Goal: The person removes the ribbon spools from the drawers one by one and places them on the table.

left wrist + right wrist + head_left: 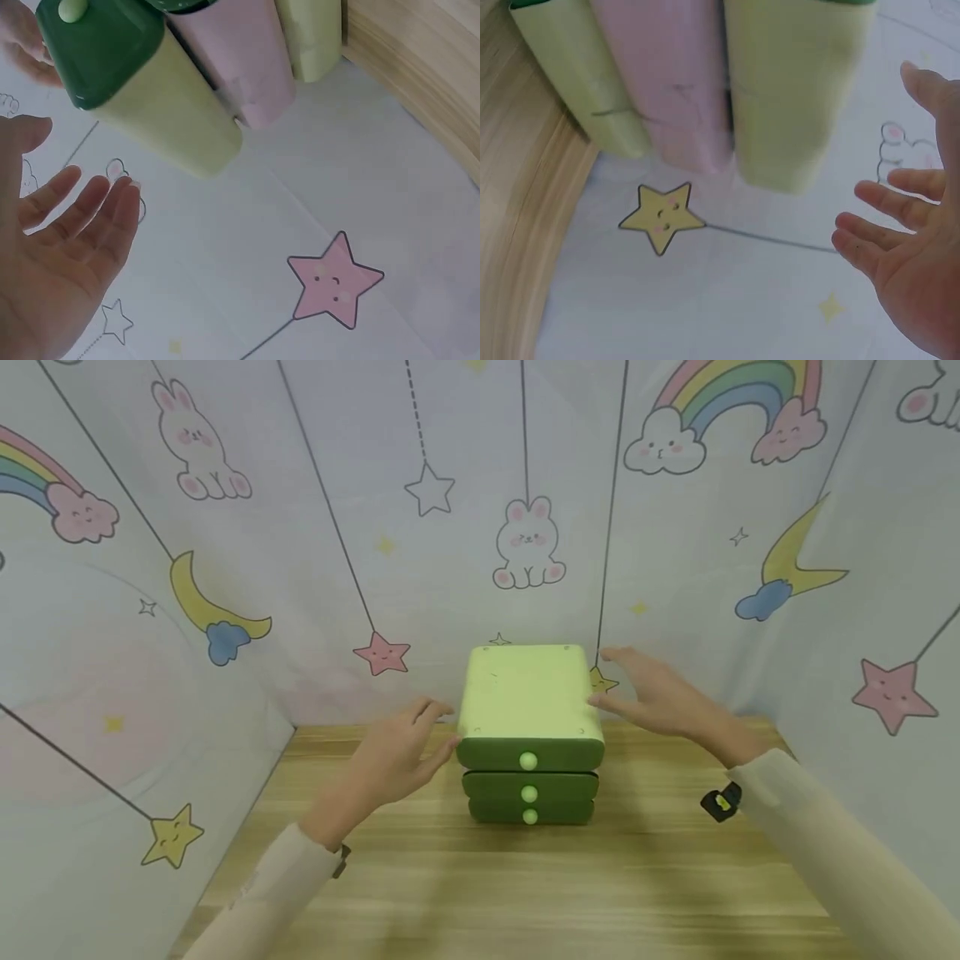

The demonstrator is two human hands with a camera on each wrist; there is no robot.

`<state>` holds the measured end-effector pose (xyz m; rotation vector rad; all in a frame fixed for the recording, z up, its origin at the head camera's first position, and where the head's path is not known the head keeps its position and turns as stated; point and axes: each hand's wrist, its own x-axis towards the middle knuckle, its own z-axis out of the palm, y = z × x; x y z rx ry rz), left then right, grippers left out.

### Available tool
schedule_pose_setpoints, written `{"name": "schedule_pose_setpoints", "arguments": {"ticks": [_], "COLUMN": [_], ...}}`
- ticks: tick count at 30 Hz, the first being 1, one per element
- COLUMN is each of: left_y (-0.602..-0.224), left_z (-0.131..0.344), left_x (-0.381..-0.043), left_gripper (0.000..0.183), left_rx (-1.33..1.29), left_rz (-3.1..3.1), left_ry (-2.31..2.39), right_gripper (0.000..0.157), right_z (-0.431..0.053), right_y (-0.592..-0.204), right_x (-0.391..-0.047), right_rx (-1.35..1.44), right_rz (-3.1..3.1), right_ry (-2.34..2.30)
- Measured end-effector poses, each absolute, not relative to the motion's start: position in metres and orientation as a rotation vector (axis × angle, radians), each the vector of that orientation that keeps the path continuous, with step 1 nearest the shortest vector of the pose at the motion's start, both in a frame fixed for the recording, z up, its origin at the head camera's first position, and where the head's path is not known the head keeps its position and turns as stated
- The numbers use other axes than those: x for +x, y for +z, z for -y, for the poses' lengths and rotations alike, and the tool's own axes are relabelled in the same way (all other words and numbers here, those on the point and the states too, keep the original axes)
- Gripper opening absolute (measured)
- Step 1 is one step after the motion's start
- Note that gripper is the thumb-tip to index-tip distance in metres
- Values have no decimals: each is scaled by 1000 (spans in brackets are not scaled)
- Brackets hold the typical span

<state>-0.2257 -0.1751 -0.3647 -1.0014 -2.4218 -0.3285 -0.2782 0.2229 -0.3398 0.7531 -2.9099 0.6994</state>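
Note:
A small three-drawer cabinet (528,693) stands upright on the table, pale yellow-green on top, with dark green drawer fronts and round pale knobs. Seen from the side in the left wrist view, its middle tier (240,60) is pink between two pale green ones. My left hand (390,756) is beside the cabinet's left side, fingers loosely extended and fingertips close to the top tier's edge. On the other side, my right hand (660,693) has its fingers spread, the thumb tip right at the top's right edge. Both palms face the cabinet, and neither hand grips anything.
The wood-grain table (360,877) extends in front of the cabinet and to both sides. Fabric walls (465,593) printed with rabbits, stars, moons and rainbows enclose it at the back, left and right. A small black object (722,802) shows beside my right sleeve.

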Motion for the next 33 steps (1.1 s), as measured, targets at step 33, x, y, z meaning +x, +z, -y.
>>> {"name": "schedule_pose_setpoints", "arguments": {"ticks": [33], "left_y": [-415], "left_z": [80], "left_x": [-212], "left_gripper": [24], "left_rx": [-1177], "left_rz": [1823], "left_ry": [464], "right_gripper": [75], "right_z": [-186], "right_y": [-356], "right_x": [-278], "right_rx": [1204], "right_rz": [2905], "right_ry": [413]}}
